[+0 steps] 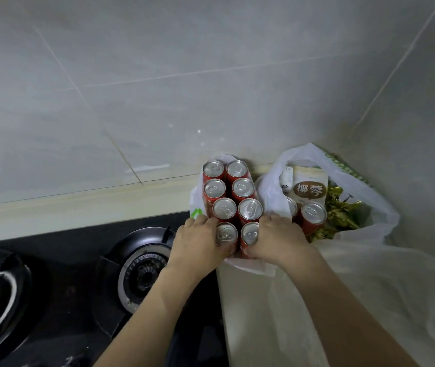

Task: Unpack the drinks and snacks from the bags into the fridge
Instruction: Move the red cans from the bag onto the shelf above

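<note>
The left hand [198, 241] and right hand [277, 239] are clamping a closed grip on either side of the red can pack [233, 200], which is sitting in a white plastic bag [198, 205] on the surface [251, 300]. Gripped only at its near end, the far cans may be sagging loose and dropping once lifted, or snagging the bag.

Cans [233, 197] in left bag [195, 200], hands [198, 241] clasping near end, second bag [349, 186] just right in wall corner, stove [78, 274] left, both bags on counter [251, 313].
</note>
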A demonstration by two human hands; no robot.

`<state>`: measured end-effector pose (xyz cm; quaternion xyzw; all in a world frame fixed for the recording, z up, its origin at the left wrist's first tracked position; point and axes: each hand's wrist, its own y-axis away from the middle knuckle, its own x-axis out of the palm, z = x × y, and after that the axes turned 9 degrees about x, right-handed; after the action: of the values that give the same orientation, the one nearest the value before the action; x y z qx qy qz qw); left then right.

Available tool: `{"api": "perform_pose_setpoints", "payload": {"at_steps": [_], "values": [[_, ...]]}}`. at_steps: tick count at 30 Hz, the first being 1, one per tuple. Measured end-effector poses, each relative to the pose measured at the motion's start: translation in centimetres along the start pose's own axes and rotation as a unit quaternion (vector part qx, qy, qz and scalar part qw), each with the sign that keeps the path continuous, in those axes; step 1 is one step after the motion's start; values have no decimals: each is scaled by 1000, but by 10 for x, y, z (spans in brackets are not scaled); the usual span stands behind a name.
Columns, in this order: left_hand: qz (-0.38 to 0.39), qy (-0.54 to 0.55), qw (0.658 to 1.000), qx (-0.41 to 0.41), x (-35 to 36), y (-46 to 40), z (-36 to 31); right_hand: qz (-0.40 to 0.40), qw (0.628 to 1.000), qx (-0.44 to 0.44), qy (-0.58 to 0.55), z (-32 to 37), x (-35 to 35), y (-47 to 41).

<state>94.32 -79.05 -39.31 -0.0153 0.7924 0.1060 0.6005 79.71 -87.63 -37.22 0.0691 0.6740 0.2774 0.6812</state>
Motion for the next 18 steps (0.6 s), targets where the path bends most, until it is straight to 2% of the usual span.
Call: {"api": "perform_pose_setpoints", "payload": {"at_steps": [5,14,18], "values": [[-5,11,1000,-1,9,-3,0,-15,1000,11,5,4,11,-8],[-17,18,1000,-18,13,-4,-1,-120,993,11,0,5,22,-2],[-34,49,998,-15,6,5,-1,-136,991,2,-6,3,16,8]]}}
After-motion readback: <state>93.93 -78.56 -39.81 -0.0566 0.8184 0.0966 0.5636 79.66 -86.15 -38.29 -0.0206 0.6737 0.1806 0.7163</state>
